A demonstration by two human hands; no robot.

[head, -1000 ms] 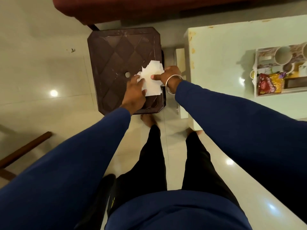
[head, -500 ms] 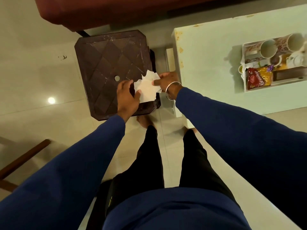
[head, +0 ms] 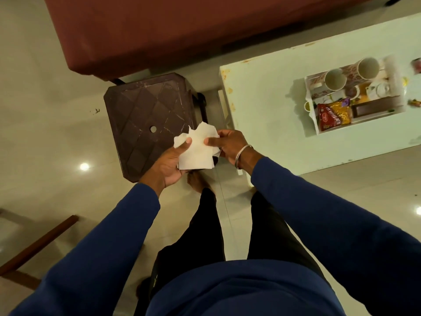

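A person stands holding white tissue paper (head: 197,151) in both hands above a dark brown plastic stool (head: 145,124). The left hand (head: 169,164) cups it, thumb on top; the right hand (head: 227,145) pinches its right edge. It looks light, limp and easily torn, best held at the edges. A pale table (head: 262,103) stands right, on glossy tiles (head: 45,144).

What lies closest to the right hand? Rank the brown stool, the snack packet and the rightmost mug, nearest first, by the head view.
From the right hand, which holds the paper:
1. Brown stool, just to its left, beneath the paper.
2. Snack packet, to its right, in the tray.
3. Rightmost mug, farther right, at the tray's back.
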